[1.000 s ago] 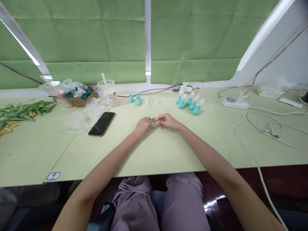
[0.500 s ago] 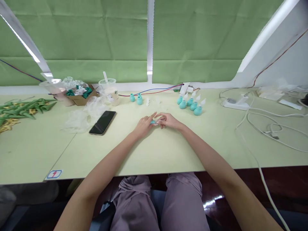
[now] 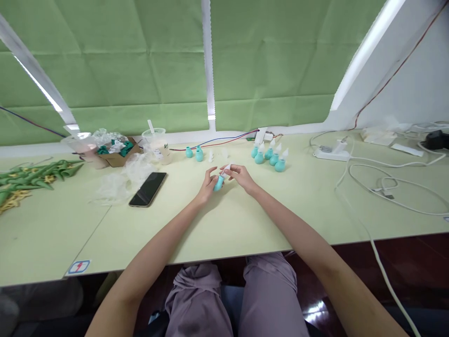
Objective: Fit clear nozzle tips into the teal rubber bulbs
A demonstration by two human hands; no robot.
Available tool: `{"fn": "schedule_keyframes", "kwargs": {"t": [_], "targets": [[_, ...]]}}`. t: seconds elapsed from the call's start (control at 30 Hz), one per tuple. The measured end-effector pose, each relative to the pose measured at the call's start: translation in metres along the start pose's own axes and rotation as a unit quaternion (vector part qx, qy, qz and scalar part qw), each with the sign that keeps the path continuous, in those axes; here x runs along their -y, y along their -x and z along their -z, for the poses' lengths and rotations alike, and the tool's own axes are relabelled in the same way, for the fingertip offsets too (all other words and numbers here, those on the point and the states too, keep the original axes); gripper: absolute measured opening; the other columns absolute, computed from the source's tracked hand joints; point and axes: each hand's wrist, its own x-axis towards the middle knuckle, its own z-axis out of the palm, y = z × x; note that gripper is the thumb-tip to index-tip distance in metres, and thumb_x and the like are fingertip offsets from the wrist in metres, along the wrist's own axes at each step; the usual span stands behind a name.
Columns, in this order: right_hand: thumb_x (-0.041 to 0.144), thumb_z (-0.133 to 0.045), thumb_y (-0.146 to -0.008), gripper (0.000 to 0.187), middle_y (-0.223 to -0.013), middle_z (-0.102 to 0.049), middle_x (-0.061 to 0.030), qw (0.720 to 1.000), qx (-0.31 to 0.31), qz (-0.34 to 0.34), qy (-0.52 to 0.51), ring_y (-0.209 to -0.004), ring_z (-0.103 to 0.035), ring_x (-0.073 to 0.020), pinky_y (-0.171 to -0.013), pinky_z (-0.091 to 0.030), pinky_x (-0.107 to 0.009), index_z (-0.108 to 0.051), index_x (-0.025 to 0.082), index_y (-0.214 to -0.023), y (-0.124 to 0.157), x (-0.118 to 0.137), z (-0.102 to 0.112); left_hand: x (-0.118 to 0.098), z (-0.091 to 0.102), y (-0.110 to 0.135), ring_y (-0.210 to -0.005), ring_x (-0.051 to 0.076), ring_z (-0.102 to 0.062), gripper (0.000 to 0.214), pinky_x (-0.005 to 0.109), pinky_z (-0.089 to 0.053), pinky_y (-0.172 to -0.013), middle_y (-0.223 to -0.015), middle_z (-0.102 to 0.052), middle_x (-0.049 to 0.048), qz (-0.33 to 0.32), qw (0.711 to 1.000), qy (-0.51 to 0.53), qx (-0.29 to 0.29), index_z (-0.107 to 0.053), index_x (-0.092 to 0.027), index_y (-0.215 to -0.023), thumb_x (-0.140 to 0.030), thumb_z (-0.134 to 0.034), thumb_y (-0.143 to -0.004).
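Observation:
My left hand is closed round a teal rubber bulb, held tilted just above the table. A white nozzle tip is at the bulb's mouth, pinched by the fingers of my right hand. Whether the tip is seated in the bulb cannot be made out. Beyond my right hand stand several teal bulbs with white pointed tips on top. Farther back on the left are 3 tipless teal bulbs, beside small white tips.
A phone lies to my left, near crumpled clear plastic. Behind it are a drink cup with a straw and a cardboard box. A power strip and white cables occupy the right side.
The teal bulb, mostly hidden by my fingers before, now shows in my left hand, tilted with the white tip upward. My view has shifted slightly.

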Motion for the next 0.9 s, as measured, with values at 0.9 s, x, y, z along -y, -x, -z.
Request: {"fn": "schedule_keyframes", "kwargs": {"t": [0.9], "targets": [[0.038, -0.072, -0.062, 0.040, -0.096, -0.066, -0.0054, 0.999, 0.033, 0.021, -0.030, -0.092, -0.060, -0.0203, -0.088, -0.045, -0.035, -0.065, 0.018, -0.096, -0.001, -0.010, -0.015, 0.019, 0.007, -0.014, -0.101, 0.017, -0.057, 0.053, 0.033, -0.047, -0.083, -0.123, -0.048, 0.0117, 0.030, 0.994, 0.008, -0.105, -0.020, -0.025, -0.130, -0.058, -0.024, -0.088]]}}
